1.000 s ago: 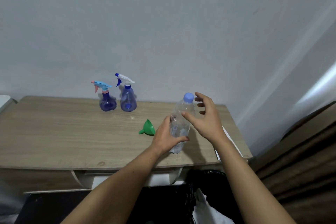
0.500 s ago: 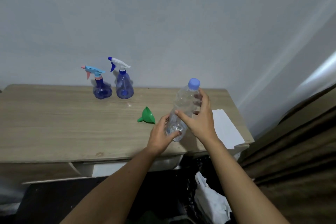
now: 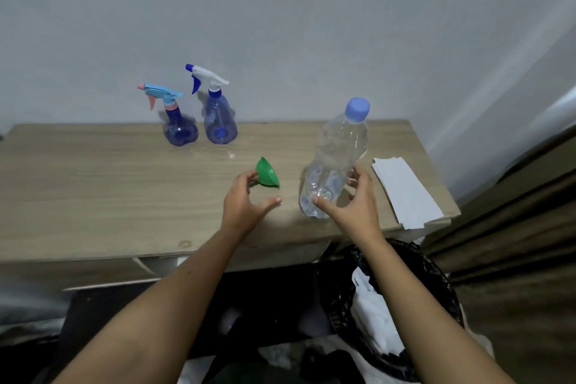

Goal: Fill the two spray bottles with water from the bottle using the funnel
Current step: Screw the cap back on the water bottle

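Letting go of the water bottle, the left hand has moved over to the green funnel lying on the worktop. Its grip is open, fingers just touching the funnel. The right hand now holds the capped bottle alone. Both spray bottles stand at the back, tops still on, so no filling has started.

I'm seeing my right hand gripping the capped water bottle on the table, left hand touching the green funnel.
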`<state>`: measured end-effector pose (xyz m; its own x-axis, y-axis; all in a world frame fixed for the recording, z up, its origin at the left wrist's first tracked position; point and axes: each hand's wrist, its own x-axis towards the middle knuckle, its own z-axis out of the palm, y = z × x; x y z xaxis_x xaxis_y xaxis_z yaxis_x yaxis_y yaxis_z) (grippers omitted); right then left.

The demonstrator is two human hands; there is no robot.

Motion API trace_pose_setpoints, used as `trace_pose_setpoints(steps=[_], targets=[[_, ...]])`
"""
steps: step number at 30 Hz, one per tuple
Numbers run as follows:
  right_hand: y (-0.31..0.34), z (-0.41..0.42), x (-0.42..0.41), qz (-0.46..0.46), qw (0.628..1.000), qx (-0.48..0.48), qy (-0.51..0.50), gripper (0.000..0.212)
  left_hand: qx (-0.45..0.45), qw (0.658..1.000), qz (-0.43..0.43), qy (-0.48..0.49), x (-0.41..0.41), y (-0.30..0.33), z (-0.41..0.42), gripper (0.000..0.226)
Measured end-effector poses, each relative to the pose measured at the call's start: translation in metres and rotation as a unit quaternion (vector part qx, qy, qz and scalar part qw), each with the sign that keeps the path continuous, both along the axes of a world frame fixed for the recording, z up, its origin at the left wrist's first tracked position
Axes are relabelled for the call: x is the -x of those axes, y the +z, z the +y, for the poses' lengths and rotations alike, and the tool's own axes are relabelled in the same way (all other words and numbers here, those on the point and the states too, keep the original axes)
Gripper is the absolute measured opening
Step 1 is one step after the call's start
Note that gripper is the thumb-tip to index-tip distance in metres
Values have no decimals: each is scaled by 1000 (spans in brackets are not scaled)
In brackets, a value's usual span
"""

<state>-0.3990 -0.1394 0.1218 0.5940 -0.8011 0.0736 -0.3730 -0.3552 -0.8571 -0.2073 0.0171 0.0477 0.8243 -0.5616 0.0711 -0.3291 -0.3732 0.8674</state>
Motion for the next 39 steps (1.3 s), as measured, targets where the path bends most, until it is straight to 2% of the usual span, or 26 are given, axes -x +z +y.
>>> trace_pose_setpoints(steps=[3,12,20,30,33,39], targets=[[-17,0,1,6,1000,-24,-4,113,-30,999,-13,5,-20,-4,-2,103],[-47,8,-10,-41,996,-72,-27,99,-44,994,70,-72,-59,-17,-20,138],[-54,9,-15,-57,996,-58,-26,95,-23,995,24,-91,-56,-12,-22,92],[-43,2,-26,-44,997,-59,-24,94,6,998,38,-49,-57,6,-29,88],[-35,-7,-42,-48,997,-58,-23,94,12,999,39,-36,-69,14,-33,93],[-24,-37,-86,-62,997,-44,-16,94,-12,999,-11,-43,-103,18,-49,85]])
